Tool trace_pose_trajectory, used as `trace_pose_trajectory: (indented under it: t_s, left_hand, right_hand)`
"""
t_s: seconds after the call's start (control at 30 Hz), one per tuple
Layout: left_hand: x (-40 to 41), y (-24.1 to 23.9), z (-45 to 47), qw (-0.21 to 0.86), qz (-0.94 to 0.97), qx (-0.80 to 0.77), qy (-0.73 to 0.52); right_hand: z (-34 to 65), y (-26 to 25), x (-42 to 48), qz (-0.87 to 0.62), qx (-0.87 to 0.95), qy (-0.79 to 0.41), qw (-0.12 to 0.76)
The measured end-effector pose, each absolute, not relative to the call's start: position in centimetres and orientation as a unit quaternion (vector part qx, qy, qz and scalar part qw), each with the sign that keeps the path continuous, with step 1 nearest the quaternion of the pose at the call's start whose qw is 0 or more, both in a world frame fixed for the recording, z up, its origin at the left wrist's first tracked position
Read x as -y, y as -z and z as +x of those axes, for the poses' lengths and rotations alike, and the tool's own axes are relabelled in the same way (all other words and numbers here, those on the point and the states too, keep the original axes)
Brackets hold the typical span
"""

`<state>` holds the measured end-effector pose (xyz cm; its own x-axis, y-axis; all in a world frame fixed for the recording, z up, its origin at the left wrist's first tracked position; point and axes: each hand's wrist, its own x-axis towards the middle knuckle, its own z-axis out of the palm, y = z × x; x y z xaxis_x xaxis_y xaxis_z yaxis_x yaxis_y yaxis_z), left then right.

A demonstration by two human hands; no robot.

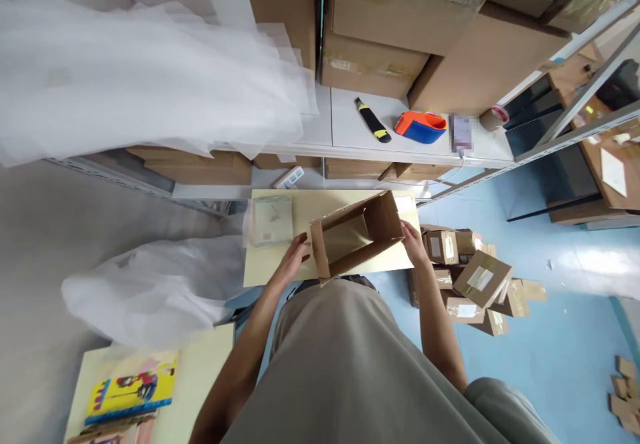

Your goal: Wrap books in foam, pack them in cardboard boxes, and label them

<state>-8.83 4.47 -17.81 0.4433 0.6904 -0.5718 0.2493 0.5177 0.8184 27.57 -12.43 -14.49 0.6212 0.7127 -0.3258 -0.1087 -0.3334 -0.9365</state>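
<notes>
A small brown cardboard box (384,221) is tilted over the pale yellow table (260,267), its open side facing up toward me. My right hand (414,244) grips the box's right end, thumb and fingers at its edge. Just off the left end is my left hand (293,259), its fingers apart and nothing in them. To the left on the tabletop lies a flat, clear-wrapped item (273,221); what is inside it is hard to make out.
White foam sheets (150,71) are heaped on the shelf, with more foam (160,291) hanging at left. The shelf holds a utility knife (373,121), a tape dispenser (421,127) and a tape roll (495,118). Packed cartons (483,279) pile on the floor at right. A yellow picture package (135,384) lies lower left.
</notes>
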Motion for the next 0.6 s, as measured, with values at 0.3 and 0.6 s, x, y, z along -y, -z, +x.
trace_pose_trajectory:
  t_s: [0.3,0.6]
  left_hand:
    - [-3.6,15.2,-6.3,0.703,0.429,-0.518,-0.231]
    - [-6.5,13.9,-2.6,0.641,0.490,-0.532,-0.257]
  right_hand:
    - [29.7,14.7,8.8,-0.674,0.288,-0.469,0.492]
    - [29.8,13.4,9.9,-0.701,0.282,-0.431,0.493]
